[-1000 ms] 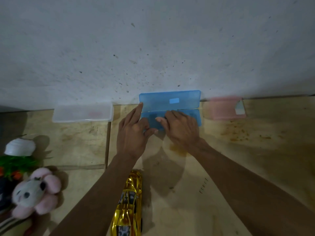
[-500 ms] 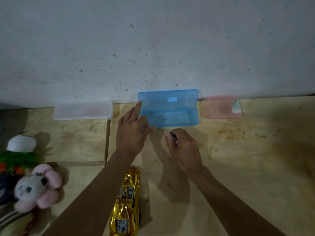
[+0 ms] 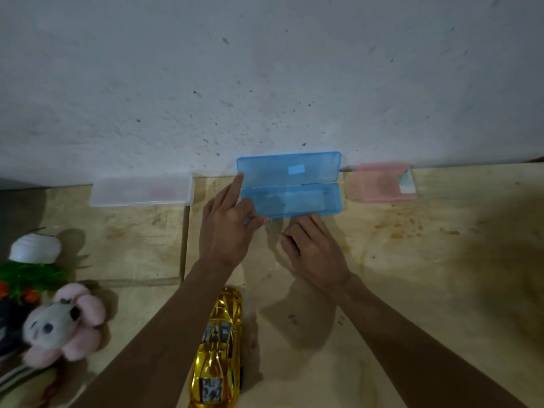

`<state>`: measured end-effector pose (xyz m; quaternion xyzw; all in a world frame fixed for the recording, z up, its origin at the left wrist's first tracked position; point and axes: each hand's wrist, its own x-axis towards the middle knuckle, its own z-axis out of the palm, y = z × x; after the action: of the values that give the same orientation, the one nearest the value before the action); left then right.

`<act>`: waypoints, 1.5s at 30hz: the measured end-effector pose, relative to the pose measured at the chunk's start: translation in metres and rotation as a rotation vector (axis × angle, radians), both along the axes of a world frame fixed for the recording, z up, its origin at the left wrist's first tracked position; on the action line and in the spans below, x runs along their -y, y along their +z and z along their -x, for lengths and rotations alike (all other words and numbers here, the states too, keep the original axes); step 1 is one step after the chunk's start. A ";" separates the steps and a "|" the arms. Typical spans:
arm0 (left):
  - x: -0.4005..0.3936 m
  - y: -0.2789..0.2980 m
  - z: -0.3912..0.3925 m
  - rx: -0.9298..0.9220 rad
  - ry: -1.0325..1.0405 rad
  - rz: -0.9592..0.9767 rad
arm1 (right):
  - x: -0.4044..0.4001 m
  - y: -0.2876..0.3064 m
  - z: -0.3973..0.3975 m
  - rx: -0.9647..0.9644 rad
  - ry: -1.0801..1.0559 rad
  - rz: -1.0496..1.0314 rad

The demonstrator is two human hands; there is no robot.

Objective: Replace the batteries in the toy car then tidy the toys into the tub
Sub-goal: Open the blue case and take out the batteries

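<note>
Our left hand (image 3: 225,231) pinching the open blue case (image 3: 290,200) at its near-left corner (lid up), right hand (image 3: 313,248) curled just below its front edge, contents unclear, gold toy car (image 3: 219,348) between our forearms.

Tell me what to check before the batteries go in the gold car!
1. Blue box open: ok, its lid leans back against the wall.
2. Box held steady: ok, the left hand holds its left end.
3. Battery in the right hand: cannot tell, the fingers are curled and hide whatever is inside.
4. Gold toy car within reach: ok, it lies between the arms.
5. Car's battery door open: cannot tell, only its top shows.
</note>
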<state>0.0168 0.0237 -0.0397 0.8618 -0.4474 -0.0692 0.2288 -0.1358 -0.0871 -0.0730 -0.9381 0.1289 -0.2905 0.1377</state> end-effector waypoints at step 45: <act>-0.004 0.004 0.013 0.051 0.058 0.074 | 0.070 0.027 0.017 -0.282 0.013 -0.131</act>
<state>0.0037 0.0281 -0.0352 0.8668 -0.4304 -0.0242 0.2508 -0.1531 -0.1570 -0.0462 -0.9594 0.1597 -0.1460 0.1810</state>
